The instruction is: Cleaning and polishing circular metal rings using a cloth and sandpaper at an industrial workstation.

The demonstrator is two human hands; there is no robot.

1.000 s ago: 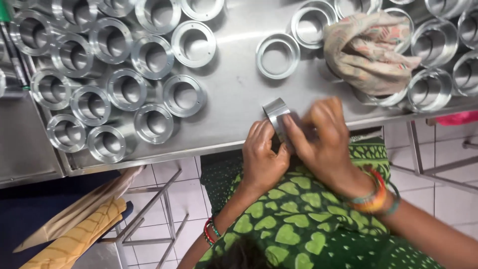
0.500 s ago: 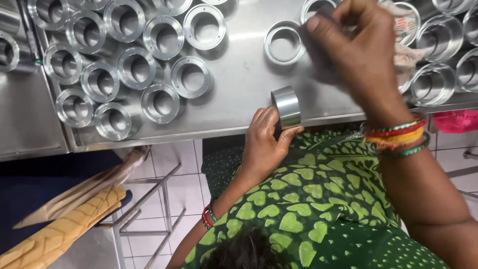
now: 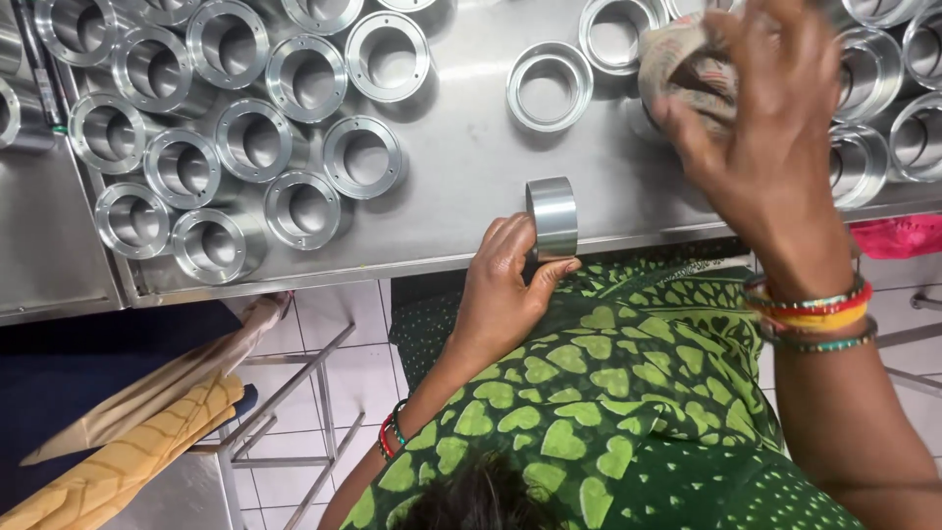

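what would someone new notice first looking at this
The many shiny metal rings laid in rows on the steel table, clustered at upper left with more at upper right. Next, the left hand at the table's near edge, holding one metal ring on its side. Then the right hand, with bright bangles at the wrist, gripping a patterned cloth over the rings at upper right.

Left hand (image 3: pixel 505 285) curled in a grip, right hand (image 3: pixel 760 137) raised, fingers spread
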